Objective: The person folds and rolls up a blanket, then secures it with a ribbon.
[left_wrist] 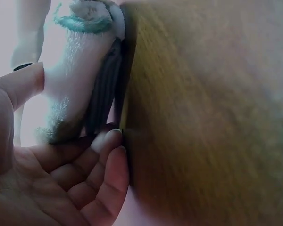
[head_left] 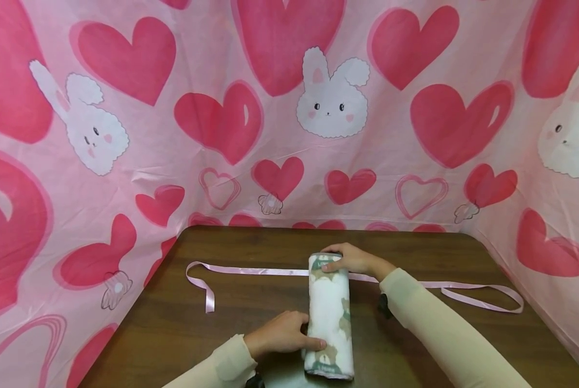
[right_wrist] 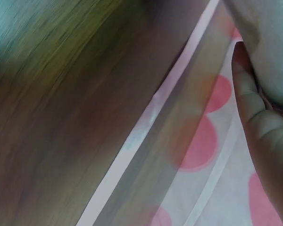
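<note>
A rolled plush towel, white with green and brown patches, lies lengthwise on the table in the head view. It crosses a pink satin ribbon, which runs out from both of its sides. My left hand grips the towel's near part, thumb on top; in the left wrist view its fingers curl in low at the side, beside a dark striped layer of the roll. At the far end my right hand holds the towel with the thumb over the top and the other fingers behind the end.
The ribbon's left end curls forward on the dark wooden table. Toward the right it makes a loop near the table's edge. A pink curtain with hearts and rabbits hangs behind and along both sides.
</note>
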A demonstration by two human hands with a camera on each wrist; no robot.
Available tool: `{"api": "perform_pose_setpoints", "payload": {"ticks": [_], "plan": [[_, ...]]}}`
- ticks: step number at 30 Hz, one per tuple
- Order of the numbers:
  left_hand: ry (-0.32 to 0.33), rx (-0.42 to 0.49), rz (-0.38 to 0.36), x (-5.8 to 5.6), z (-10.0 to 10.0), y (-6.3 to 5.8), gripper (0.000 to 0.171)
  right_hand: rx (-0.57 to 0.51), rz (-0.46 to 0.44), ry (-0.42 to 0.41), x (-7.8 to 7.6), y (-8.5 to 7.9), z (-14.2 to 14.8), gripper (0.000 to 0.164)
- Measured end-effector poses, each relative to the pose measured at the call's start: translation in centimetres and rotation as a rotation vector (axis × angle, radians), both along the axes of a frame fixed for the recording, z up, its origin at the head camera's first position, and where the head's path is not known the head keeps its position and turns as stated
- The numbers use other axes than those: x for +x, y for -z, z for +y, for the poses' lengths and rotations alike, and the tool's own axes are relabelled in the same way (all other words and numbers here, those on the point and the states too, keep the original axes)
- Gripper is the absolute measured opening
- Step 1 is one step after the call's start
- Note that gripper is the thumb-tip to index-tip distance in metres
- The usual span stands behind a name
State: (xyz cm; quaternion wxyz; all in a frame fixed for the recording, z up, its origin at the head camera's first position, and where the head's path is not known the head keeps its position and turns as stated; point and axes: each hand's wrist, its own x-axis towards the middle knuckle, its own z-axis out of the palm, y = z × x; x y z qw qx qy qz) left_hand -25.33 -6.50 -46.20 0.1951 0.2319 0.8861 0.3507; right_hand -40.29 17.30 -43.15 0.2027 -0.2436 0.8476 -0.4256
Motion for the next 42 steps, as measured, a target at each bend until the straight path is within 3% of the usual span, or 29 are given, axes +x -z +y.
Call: {"api": "perform_pose_setpoints", "payload": {"ticks": [5, 13, 16, 21, 25, 29, 34, 39, 42], "plan": [[0.008, 0.105, -0.091, -0.4, -0.4, 0.3, 0.037, -0.124, -0.026, -0.013, 0.6, -1.1, -0.5, 0.058], [0.103, 0.485, -0.43, -1.5, -0.9, 1.0, 0.055, -0.283, -0.046, -0.077, 1.3, -3.3, -0.4, 0.055], [0.121, 0.576, -0.502, -1.6, -0.8, 1.0, 0.062, -0.342, -0.069, -0.113, 1.5, -4.0, -0.4, 0.054], [0.148, 0.674, -0.493, -1.6, -0.2, 1.2, 0.075, -0.36, -0.079, -0.123, 1.9, -4.9, -0.5, 0.056], [0.072, 0.708, -0.496, -1.2, 0.0, 1.4, 0.077, -0.334, -0.057, -0.091, 1.9, -5.3, -0.4, 0.058], [0.031, 0.743, -0.568, -1.0, -0.2, 1.5, 0.066, -0.356, -0.05, -0.056, 1.4, -5.3, -0.1, 0.055], [0.065, 0.782, -0.662, -1.2, -0.4, 1.5, 0.053, -0.359, -0.03, -0.001, 0.6, -5.6, 0.5, 0.053], [0.05, 0.837, -0.676, -1.4, -0.1, 1.6, 0.053, -0.281, 0.053, 0.062, -0.6, -5.9, 1.1, 0.051], [0.013, 0.87, -0.667, -1.6, 0.3, 1.6, 0.051, -0.27, 0.057, 0.101, -1.4, -5.6, 1.5, 0.049]]}}
